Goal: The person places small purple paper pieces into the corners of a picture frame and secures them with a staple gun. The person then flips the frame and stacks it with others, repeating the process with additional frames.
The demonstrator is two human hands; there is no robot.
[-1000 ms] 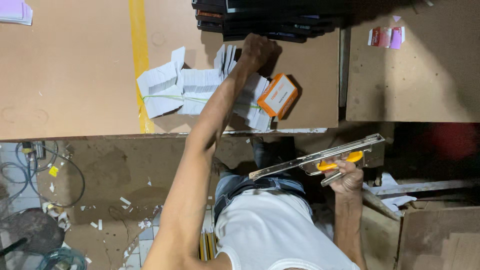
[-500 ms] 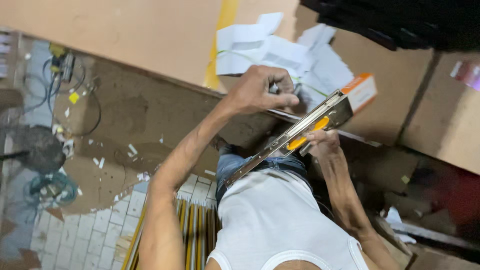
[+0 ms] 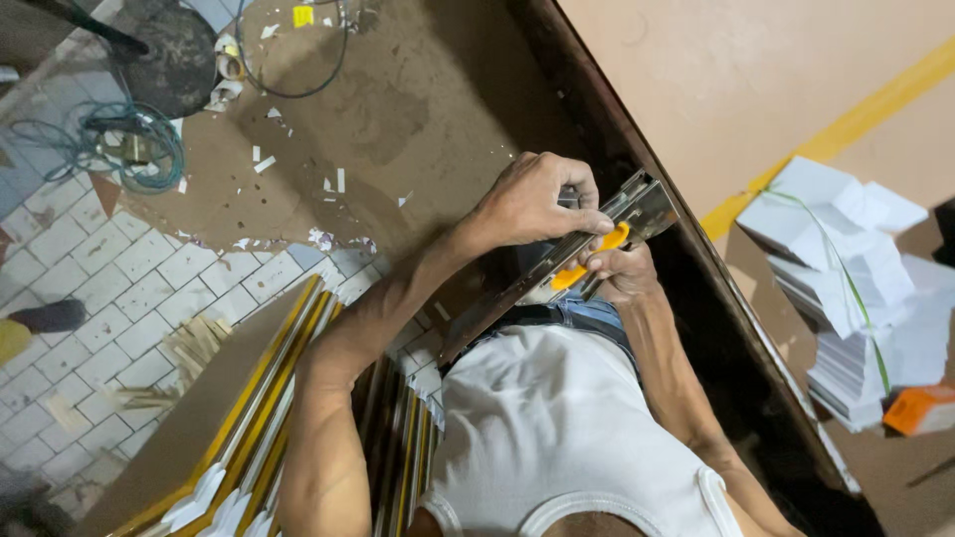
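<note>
The left hand (image 3: 532, 199), a second ago out on the paper stacks, now clamps the long metal stapler with orange handle (image 3: 577, 261) beside the gripping right hand (image 3: 617, 270) (held mid-air, at waist height, off the brown surface (image 3: 756, 89)).

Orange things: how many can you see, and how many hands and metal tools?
Hands: 2, the left hand and the right hand.
Long metal tool: 1.
Orange things: 2, the tool's orange handle and an orange box.
Total: 5.
</note>
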